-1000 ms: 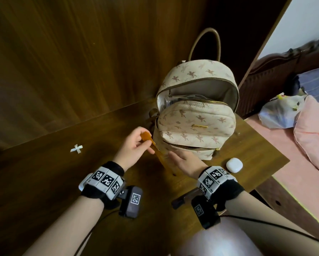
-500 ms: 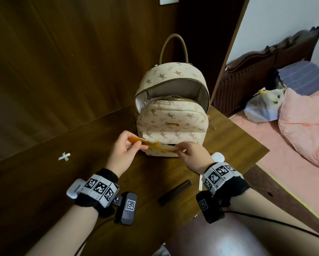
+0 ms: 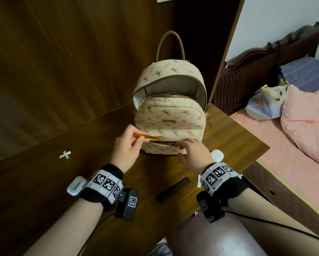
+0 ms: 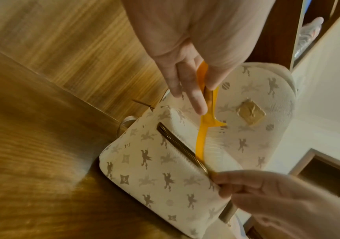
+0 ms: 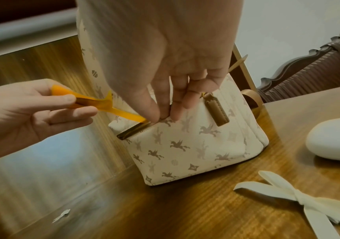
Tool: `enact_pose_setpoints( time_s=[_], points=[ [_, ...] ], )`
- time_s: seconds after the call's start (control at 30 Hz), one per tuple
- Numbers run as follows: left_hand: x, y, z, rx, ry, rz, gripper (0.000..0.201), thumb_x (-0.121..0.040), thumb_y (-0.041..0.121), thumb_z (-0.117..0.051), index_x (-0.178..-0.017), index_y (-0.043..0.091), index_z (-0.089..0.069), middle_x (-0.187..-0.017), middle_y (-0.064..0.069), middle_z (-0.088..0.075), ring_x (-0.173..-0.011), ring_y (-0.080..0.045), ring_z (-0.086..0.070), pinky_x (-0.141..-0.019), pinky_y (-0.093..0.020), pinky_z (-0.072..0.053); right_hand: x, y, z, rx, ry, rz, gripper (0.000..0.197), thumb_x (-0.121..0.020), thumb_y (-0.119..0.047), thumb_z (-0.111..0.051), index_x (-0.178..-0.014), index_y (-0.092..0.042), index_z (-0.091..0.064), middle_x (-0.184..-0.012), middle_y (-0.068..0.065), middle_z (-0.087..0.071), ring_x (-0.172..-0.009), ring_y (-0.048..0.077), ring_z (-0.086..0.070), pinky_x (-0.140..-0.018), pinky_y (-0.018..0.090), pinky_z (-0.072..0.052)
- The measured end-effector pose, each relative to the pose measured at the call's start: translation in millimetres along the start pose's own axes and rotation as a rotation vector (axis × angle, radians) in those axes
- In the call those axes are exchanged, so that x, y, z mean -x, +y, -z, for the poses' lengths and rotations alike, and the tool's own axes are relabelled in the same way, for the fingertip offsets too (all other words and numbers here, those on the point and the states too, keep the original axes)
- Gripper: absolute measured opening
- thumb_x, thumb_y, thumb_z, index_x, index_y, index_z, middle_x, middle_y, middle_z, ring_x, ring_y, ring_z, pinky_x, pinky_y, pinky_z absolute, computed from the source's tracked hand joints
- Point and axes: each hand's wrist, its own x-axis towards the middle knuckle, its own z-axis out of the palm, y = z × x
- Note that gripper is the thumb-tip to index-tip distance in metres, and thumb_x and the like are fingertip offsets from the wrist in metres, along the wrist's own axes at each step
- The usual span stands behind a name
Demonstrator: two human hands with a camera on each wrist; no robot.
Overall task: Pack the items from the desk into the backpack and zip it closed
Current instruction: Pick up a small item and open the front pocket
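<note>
A cream backpack [image 3: 169,115] with a winged-horse print stands upright on the wooden desk [image 3: 44,182], its main compartment unzipped at the top. My left hand [image 3: 139,139] pinches the handle of an orange comb [image 3: 147,137]. The comb's toothed end slants into the open zip of the low front pocket [image 4: 177,145]. My right hand [image 3: 180,145] pinches the pocket's edge beside the comb's tip [image 5: 142,120]. The brown zip pull [image 5: 216,111] hangs just right of those fingers.
A white earbud case [image 3: 217,155] sits right of the pack near the desk's edge. A dark slim bar [image 3: 173,189] and a white ribbon bow [image 5: 300,198] lie in front of it. A small white bow [image 3: 65,154] lies far left. A bed with pink bedding [image 3: 306,122] stands to the right.
The comb has risen from the desk to the front pocket and its end now enters the zip. My right hand has left the comb's end and taken the pocket's edge.
</note>
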Motion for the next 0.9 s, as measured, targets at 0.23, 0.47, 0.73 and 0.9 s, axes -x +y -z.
enact_pose_setpoints(
  time_s=[0.23, 0.47, 0.73, 0.9],
  points=[
    [-5, -21, -23, -0.247, -0.072, -0.064, 0.009, -0.092, 0.011, -0.055, -0.099, 0.014, -0.058, -0.105, 0.001, -0.065, -0.098, -0.011, -0.063, -0.082, -0.022, -0.053, 2, 1, 3, 0.011, -0.044, 0.018, 0.039, -0.087, -0.023, -0.055, -0.126, -0.023, -0.058, -0.120, -0.001, -0.056, -0.112, 0.021, -0.044, -0.093, 0.029, -0.040],
    [-8, -27, -39, -0.402, -0.008, -0.179, 0.014, -0.087, 0.011, -0.063, -0.099, 0.007, -0.070, -0.097, 0.000, -0.056, -0.083, -0.010, -0.054, -0.072, -0.016, -0.043, 7, -2, 4, 0.013, -0.083, 0.034, 0.047, -0.088, -0.020, -0.052, -0.135, -0.022, -0.049, -0.124, 0.004, -0.049, -0.114, 0.024, -0.044, -0.093, 0.032, -0.042],
    [-14, -27, -30, -0.344, -0.036, -0.146, 0.015, -0.088, 0.009, -0.061, -0.102, 0.010, -0.068, -0.097, 0.002, -0.064, -0.085, -0.010, -0.059, -0.074, -0.022, -0.050, 8, -7, 4, -0.103, 0.015, 0.141, 0.045, -0.085, -0.009, -0.055, -0.130, -0.011, -0.054, -0.124, 0.007, -0.054, -0.115, 0.025, -0.050, -0.096, 0.030, -0.041],
    [-16, -30, -30, -0.410, -0.047, -0.241, 0.007, -0.084, 0.006, -0.066, -0.090, 0.010, -0.069, -0.085, -0.001, -0.068, -0.074, -0.016, -0.063, -0.065, -0.027, -0.053, 1, -15, -3, 0.006, -0.034, 0.197, 0.057, -0.082, -0.016, -0.060, -0.136, -0.018, -0.046, -0.132, 0.003, -0.053, -0.117, 0.025, -0.047, -0.098, 0.038, -0.043]
  ],
)
